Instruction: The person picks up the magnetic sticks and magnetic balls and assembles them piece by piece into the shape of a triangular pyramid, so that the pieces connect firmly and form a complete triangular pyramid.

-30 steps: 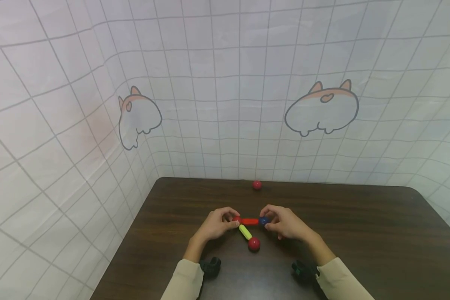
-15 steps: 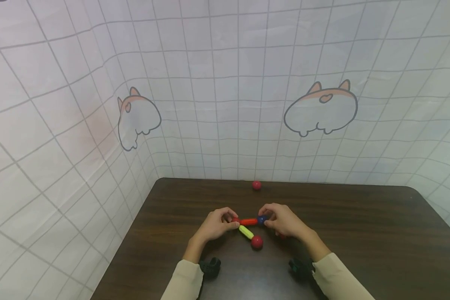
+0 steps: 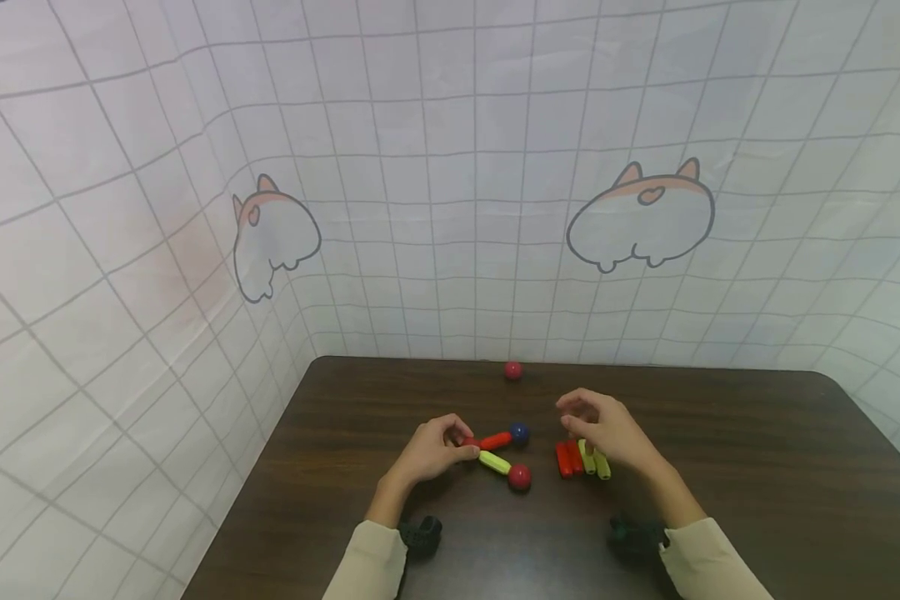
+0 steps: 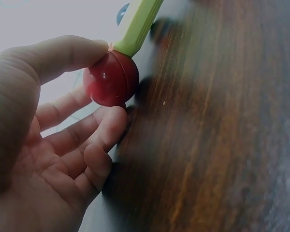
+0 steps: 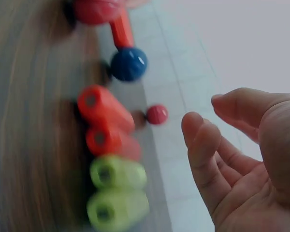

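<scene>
My left hand (image 3: 433, 450) pinches a red ball (image 4: 111, 79) between thumb and fingers. From that ball run a red rod (image 3: 495, 442) with a blue ball (image 3: 520, 433) at its far end, and a yellow-green rod (image 3: 494, 462) ending in another red ball (image 3: 519, 477). To the right, my right hand (image 3: 607, 429) is raised with fingers loosely bent and nothing between them. Below and beside it lie two loose red rods (image 3: 569, 459) and two yellow-green rods (image 5: 118, 193) side by side, with holes in their ends.
A single red ball (image 3: 513, 370) sits near the back edge of the dark wooden table (image 3: 720, 467). A white gridded curtain (image 3: 450, 208) stands behind and at the left. Dark straps or mounts (image 3: 422, 535) are at both wrists.
My right hand has let go of the blue ball and moved right, uncovering the loose rods. The two joined rods have turned slightly about the red ball in my left hand, which stays put.
</scene>
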### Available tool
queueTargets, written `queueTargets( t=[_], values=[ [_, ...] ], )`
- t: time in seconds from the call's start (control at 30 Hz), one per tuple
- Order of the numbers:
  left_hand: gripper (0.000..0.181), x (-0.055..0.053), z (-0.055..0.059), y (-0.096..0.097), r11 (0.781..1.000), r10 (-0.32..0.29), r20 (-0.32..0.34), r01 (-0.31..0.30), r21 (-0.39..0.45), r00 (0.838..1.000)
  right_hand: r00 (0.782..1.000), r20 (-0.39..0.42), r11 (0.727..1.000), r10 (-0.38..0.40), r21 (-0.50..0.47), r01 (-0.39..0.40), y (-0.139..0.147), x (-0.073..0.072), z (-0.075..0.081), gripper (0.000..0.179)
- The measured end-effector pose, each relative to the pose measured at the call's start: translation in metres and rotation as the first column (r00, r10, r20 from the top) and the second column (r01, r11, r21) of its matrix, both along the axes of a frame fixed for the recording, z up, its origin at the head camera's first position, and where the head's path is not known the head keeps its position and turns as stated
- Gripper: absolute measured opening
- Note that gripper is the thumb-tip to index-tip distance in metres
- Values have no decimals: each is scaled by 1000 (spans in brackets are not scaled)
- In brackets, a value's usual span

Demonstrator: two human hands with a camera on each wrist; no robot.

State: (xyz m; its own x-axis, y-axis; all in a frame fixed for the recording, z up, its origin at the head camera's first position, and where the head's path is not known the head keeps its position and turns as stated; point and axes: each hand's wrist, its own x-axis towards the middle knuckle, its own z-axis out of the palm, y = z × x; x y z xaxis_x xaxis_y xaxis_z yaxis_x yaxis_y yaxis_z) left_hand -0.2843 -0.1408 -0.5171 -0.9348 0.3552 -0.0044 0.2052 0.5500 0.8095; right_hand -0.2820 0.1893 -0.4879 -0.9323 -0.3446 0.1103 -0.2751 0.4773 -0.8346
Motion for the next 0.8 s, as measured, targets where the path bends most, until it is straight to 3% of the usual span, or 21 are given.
queueTargets(
  t=[0.17, 0.33, 0.5, 0.8],
  values=[
    [23, 0, 0, 0, 1000, -20, -5, 20, -3, 1000, 999, 17, 999, -30, 23, 30, 30, 7, 1, 31],
    [23, 1, 1, -2, 999, -40, 1, 40, -2, 999, 998, 64, 995, 24, 100, -31, 51, 15, -6, 39],
    [21, -1, 0, -3, 999, -41, 6, 41, -4, 999, 993, 90, 986, 74, 142, -87, 56, 18, -16, 38],
    [21, 0, 1, -3, 999, -39, 22, 39, 1, 999, 991, 135, 981, 25, 187, -50, 57, 20, -19, 35]
  ],
)
